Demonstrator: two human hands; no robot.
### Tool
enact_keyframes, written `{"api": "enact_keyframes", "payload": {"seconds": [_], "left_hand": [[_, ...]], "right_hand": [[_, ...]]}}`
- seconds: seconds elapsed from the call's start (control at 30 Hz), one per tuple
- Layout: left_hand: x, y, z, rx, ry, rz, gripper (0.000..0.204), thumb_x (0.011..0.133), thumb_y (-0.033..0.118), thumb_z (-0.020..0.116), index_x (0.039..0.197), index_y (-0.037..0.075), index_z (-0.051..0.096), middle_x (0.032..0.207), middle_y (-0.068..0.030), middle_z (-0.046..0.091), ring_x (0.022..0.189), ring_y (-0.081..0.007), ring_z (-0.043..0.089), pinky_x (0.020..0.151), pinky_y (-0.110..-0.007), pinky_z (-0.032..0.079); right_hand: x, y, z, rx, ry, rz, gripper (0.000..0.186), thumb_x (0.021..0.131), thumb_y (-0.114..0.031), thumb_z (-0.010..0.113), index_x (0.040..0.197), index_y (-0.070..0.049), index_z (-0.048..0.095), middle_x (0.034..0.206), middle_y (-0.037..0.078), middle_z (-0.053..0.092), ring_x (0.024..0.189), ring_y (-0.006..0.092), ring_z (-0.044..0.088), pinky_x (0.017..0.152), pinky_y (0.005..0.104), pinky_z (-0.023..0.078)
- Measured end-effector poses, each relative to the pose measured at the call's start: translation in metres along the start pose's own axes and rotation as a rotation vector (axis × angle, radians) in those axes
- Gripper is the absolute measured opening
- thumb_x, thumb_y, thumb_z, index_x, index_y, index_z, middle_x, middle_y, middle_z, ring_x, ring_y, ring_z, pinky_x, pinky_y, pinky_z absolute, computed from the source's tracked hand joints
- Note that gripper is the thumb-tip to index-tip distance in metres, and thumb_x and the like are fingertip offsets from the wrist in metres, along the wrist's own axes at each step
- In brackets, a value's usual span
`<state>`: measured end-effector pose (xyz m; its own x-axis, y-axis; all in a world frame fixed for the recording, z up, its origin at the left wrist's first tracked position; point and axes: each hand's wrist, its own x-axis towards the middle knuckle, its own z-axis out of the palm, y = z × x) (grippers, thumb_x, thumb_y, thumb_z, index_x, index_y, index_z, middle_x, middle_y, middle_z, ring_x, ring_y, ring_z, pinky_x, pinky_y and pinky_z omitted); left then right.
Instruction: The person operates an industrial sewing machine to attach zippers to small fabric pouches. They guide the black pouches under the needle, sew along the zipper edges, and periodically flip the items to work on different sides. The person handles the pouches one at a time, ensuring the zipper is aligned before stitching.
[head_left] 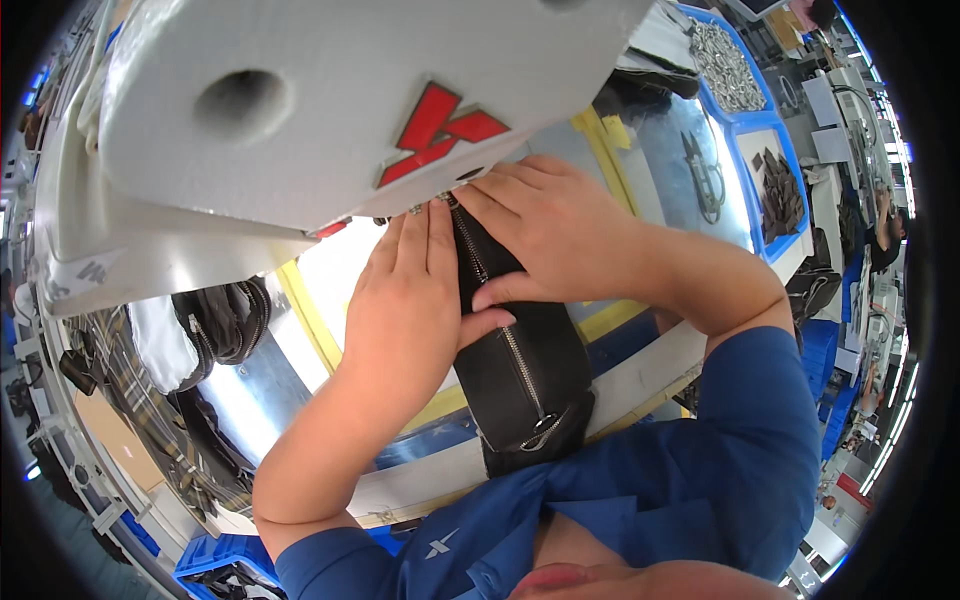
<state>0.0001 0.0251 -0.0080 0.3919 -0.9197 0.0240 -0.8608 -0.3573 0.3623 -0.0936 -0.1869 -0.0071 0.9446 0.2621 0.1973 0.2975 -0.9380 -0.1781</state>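
A long black pouch point(550, 350) lies lengthwise in front of me, its near end reaching close to my shirt. A metal zipper point(514, 350) runs down its middle, with the zipper pull point(543, 424) at the near end. My left hand point(405, 300) rests on the pouch's left side, fingers stretched toward the sewing machine point(300, 130). My right hand point(560, 235) lies on the right side, fingers extended and thumb near the zipper. Both hands press down flat rather than wrapping round it. The machine head hides the pouch's far end and partly covers the fingertips.
Scissors point(704, 178) lie on the table at the right. Beyond them stand blue trays point(745, 122) with small metal parts point(725, 65) and dark brown pieces point(781, 195). Black zippered pouches point(225, 320) and plaid fabric point(150, 400) lie at the left. A blue bin point(200, 553) stands lower left.
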Motion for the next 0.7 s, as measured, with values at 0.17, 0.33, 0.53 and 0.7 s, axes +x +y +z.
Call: {"api": "enact_keyframes", "payload": {"seconds": [0.17, 0.33, 0.53, 0.7], "left_hand": [[-0.001, 0.007, 0.001, 0.078, -0.043, 0.009, 0.137, 0.066, 0.074, 0.082, 0.156, -0.019, 0.036, 0.155, -0.0363, 0.048, 0.148, -0.0504, 0.047, 0.125, -0.051, 0.039], [-0.003, 0.01, 0.007, 0.126, -0.02, -0.006, 0.138, 0.063, 0.073, 0.083, 0.157, -0.017, 0.037, 0.154, -0.033, 0.05, 0.148, -0.0474, 0.048, 0.126, -0.052, 0.038], [-0.001, 0.011, 0.009, 0.126, -0.043, -0.026, 0.139, 0.065, 0.075, 0.08, 0.157, -0.018, 0.034, 0.157, -0.0368, 0.046, 0.15, -0.051, 0.045, 0.126, -0.053, 0.037], [0.0, 0.01, 0.01, 0.128, -0.045, -0.019, 0.14, 0.066, 0.077, 0.078, 0.158, -0.019, 0.033, 0.157, -0.0385, 0.045, 0.151, -0.0511, 0.044, 0.126, -0.053, 0.037]], "right_hand": [[-0.004, -0.003, -0.002, -0.016, -0.067, 0.011, 0.097, 0.081, -0.061, 0.081, 0.143, 0.01, 0.057, 0.139, 0.024, 0.064, 0.129, 0.0379, 0.064, 0.113, 0.0473, 0.048], [-0.006, -0.01, -0.002, -0.069, -0.108, 0.036, 0.098, 0.086, -0.063, 0.076, 0.145, 0.012, 0.055, 0.149, 0.027, 0.061, 0.142, 0.04, 0.057, 0.12, 0.0476, 0.045], [-0.008, -0.01, -0.001, -0.025, -0.127, 0.086, 0.097, 0.088, -0.06, 0.076, 0.149, 0.012, 0.052, 0.152, 0.028, 0.058, 0.146, 0.0403, 0.054, 0.122, 0.0478, 0.043], [-0.008, -0.007, 0.002, -0.015, -0.093, 0.089, 0.095, 0.089, -0.058, 0.078, 0.148, 0.011, 0.052, 0.153, 0.027, 0.058, 0.146, 0.04, 0.054, 0.123, 0.0465, 0.042]]}}
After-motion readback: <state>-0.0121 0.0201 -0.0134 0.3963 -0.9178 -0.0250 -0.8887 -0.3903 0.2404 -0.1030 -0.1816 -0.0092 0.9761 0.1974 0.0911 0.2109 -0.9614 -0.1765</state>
